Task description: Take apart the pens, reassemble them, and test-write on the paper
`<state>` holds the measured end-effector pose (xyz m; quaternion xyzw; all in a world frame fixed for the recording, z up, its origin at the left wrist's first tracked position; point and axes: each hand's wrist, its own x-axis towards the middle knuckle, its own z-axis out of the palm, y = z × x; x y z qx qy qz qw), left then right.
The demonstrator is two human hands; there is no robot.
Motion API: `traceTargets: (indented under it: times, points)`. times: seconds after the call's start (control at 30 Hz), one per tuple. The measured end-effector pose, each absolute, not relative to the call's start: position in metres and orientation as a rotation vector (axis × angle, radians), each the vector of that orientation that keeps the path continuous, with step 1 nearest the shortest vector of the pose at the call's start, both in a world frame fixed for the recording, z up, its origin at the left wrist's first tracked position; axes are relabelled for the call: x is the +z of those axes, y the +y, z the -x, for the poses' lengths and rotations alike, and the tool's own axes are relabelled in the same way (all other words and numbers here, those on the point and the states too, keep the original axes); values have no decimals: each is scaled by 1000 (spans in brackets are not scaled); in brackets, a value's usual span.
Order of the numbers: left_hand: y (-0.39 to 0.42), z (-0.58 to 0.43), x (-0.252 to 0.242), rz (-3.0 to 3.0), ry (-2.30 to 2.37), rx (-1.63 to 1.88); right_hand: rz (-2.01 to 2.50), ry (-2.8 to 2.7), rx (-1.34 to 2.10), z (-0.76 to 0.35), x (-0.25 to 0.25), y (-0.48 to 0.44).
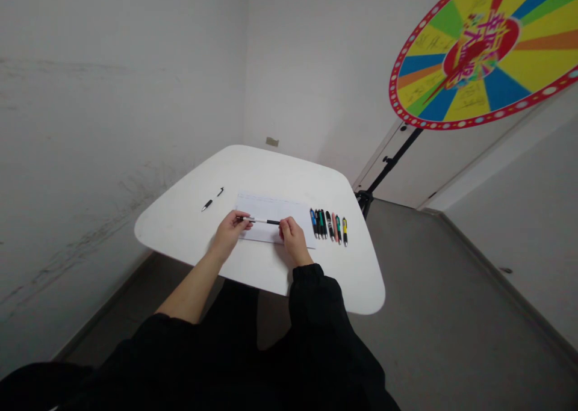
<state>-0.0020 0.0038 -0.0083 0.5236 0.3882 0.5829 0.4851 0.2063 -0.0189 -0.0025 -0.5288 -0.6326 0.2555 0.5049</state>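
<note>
A white and black pen [261, 221] lies level between my two hands, above a sheet of white paper [271, 205]. My left hand [229, 231] pinches its left end between thumb and fingers. The pen's dark right end is in the closed fingers of my right hand [292, 236]. Both hands are over the near part of the paper. To the left lies another pen [207, 205] with black ends, its pale middle hard to see against the tabletop.
Several pens [329, 225] of mixed colours lie in a row right of the paper on the white table [253, 164]. Behind to the right, a colourful prize wheel [474, 56] stands on a black stand [383, 170]. Walls rise close at the left and back.
</note>
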Motion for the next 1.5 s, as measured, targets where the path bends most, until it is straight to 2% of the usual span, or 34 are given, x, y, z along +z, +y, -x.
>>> traceTargets:
  times: [0.33,0.63,0.8,0.97,1.27,1.5]
  points:
    - [5,3,-11,-1324,933,1429,1298,-1622,614,-208,-9,-18]
    - [7,-1,-15,-1327,910,1437,1187,-1911,-171,-199,12,-30]
    - [0,-5,-6,-1368,889,1349,1150,-2158,-329,-191,11,-31]
    - [-7,-6,3,-1391,818,1277,1072,-2151,-178,-187,6,-31]
    - [-3,-2,-3,-1393,866,1306,1072,-1102,452,-197,8,-29]
    - [-4,-4,-3,-1387,895,1304,987,-887,583,-200,10,-23]
